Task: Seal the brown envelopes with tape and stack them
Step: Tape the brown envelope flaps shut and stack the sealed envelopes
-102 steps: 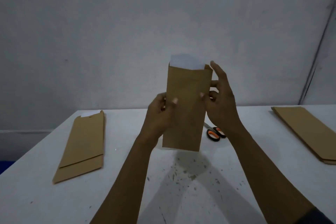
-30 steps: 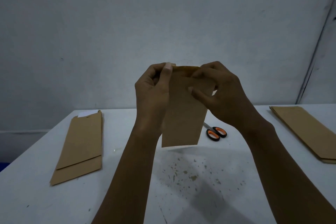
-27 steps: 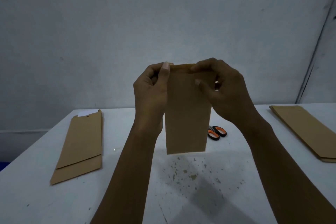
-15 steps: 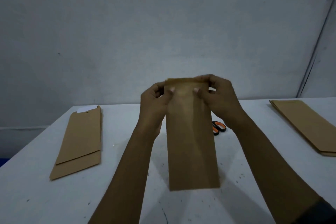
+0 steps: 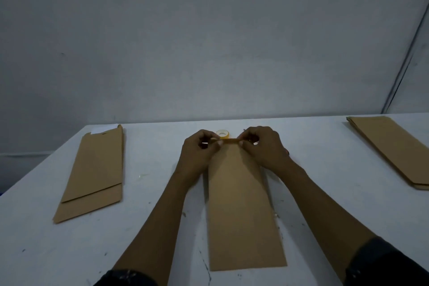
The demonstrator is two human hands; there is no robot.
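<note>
Head view, white table [image 5: 148, 227] against a grey wall [image 5: 209, 42]. Far left: two brown envelopes [image 5: 94, 174] lying one on the other, slightly fanned, long axis running away from the person and leaning a little right at the far end; a white sheet [image 5: 102, 129] pokes out of the far, open end.

Centre: one brown envelope [image 5: 241, 211] flat on the table, long axis pointing straight away from the person, near short edge close to the bottom of the frame, far end under the hands. Left hand [image 5: 199, 151] pinches the far left corner, fingers curled tight on the folded edge. Right hand [image 5: 264, 148] pinches the far right corner likewise (thumb under or on top, cannot tell). Between the two hands the folded top edge shows as a narrow brown strip.

Just beyond that edge: a roll of yellowish tape [image 5: 222, 133], partly hidden by the fingers.

Far right: a stack of brown envelopes [image 5: 392, 148], long axis slanting toward the far left, near end cut off by the frame edge.
</note>
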